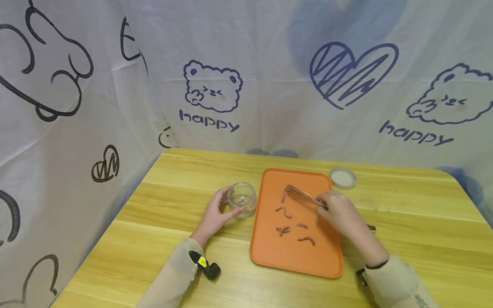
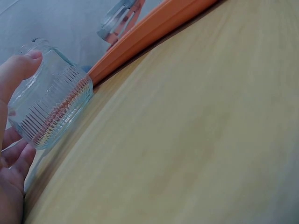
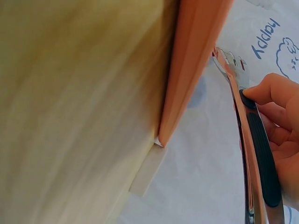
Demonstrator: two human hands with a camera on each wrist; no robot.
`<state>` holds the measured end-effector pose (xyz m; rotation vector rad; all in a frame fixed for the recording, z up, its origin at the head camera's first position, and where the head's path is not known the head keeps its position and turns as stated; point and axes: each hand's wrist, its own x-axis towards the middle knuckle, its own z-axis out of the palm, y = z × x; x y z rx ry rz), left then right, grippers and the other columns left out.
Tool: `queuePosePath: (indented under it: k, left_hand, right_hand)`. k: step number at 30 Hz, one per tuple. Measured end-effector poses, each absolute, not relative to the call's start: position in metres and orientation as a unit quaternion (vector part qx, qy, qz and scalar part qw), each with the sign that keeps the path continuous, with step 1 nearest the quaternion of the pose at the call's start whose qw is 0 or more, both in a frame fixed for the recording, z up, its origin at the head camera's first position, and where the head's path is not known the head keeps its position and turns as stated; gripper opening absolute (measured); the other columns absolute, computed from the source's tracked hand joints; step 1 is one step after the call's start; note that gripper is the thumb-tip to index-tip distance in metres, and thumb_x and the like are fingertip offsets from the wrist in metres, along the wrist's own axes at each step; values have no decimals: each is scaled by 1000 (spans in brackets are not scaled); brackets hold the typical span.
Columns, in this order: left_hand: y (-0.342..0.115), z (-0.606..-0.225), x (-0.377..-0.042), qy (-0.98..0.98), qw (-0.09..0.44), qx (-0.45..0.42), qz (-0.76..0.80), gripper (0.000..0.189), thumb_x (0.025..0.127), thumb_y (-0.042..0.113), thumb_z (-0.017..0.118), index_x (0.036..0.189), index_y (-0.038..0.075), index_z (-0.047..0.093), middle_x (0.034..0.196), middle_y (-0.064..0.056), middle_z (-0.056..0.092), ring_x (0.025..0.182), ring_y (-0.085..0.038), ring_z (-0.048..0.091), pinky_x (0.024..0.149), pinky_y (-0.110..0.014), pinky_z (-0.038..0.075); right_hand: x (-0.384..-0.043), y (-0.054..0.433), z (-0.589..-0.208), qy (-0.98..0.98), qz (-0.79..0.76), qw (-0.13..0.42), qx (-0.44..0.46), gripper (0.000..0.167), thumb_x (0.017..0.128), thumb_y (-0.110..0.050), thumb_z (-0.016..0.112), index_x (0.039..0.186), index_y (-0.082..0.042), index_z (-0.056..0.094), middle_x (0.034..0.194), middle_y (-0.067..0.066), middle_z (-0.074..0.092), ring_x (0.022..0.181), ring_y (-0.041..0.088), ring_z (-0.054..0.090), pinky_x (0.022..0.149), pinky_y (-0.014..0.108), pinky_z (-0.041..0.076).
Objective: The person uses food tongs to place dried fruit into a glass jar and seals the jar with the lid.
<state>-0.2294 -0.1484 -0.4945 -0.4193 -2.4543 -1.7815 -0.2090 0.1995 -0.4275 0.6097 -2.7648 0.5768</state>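
In the head view my left hand [image 1: 215, 216] holds a clear glass jar [image 1: 242, 201] by its side, thumb and fingers on opposite sides. Ribbed glass shows on the lower part of the jar in the left wrist view. My right hand [image 1: 340, 211] grips metal tongs [image 3: 266, 158] with black grip pads, slanting down over the orange tray [image 1: 269, 256]. The tongs' tips are right at a thin brownish, worm-like strip [image 1: 283, 195] near the tray's far end. Several similar strips, such as a curved one [image 1: 307, 240], lie scattered closer to me. The right forearm partly covers the tongs' handle.
A round, shallow lid [image 1: 343, 178] lies just beyond the tray's far right corner. The wooden table [image 1: 154, 239] meets a white cloth backdrop [image 1: 269, 141] with drawings at its back and left. Black devices [image 1: 204, 265] are strapped at both wrists.
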Motion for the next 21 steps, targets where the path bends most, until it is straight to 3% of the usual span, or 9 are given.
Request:
queuePosePath:
  k: [5, 11, 21]
  left_hand:
    - [-147, -494, -230, -796, 43, -142, -587, 71, 79, 9, 79, 138, -1, 41, 134, -26, 46, 122, -39, 46, 105, -48, 37]
    - [-148, -493, -229, -808, 38, -134, -573, 72, 78, 19, 81, 138, 8, 43, 134, -15, 49, 121, -26, 49, 105, -35, 39]
    - [-149, -494, -229, -806, 38, -133, -575, 73, 77, 24, 81, 139, 11, 44, 133, -11, 49, 121, -22, 49, 104, -33, 39]
  right_hand:
    - [-207, 200, -421, -946, 203, 134, 213, 10, 78, 5, 68, 88, 1, 70, 79, 8, 61, 68, 19, 55, 56, 32, 49]
    - [-205, 199, -417, -945, 209, 139, 211, 12, 79, 5, 67, 89, 2, 70, 81, 10, 62, 70, 20, 57, 56, 33, 50]
    - [-202, 193, -402, -936, 213, 166, 224, 13, 79, 3, 66, 92, 2, 70, 82, 9, 63, 72, 21, 58, 58, 35, 53]
